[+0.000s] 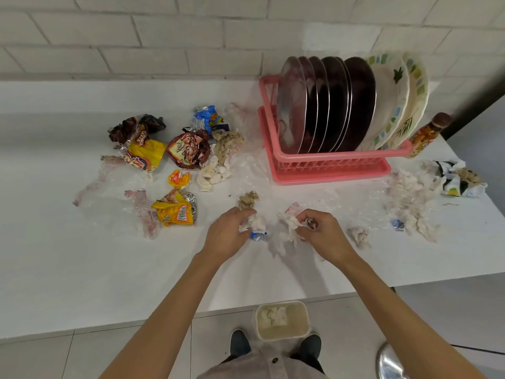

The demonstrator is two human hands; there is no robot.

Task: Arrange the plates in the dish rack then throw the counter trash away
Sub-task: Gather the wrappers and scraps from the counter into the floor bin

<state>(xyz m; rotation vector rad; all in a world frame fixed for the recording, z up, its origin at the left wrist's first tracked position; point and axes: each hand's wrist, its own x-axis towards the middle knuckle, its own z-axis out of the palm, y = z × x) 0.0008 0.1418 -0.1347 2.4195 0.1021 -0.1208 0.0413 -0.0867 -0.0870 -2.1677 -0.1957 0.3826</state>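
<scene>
A white counter [82, 269] is running along a pale brick wall [136, 36], its near edge lying bare and open between the person's forearms. The left hand [228, 236] is curling shut around a wad of white tissue [252, 222], with a small blue wrapper [258, 236] lying just beside its fingertips. The right hand [321, 232] is pinching closed on crumpled white paper [289, 228]. Outward, snack wrappers [164, 157] are lying scattered to the left and tissue scraps [407, 198] to the right. The plates [341, 105] are standing upright in the pink dish rack [328, 162] at the back right. A beige bin [282, 320] is sitting on the floor below the counter edge.
</scene>
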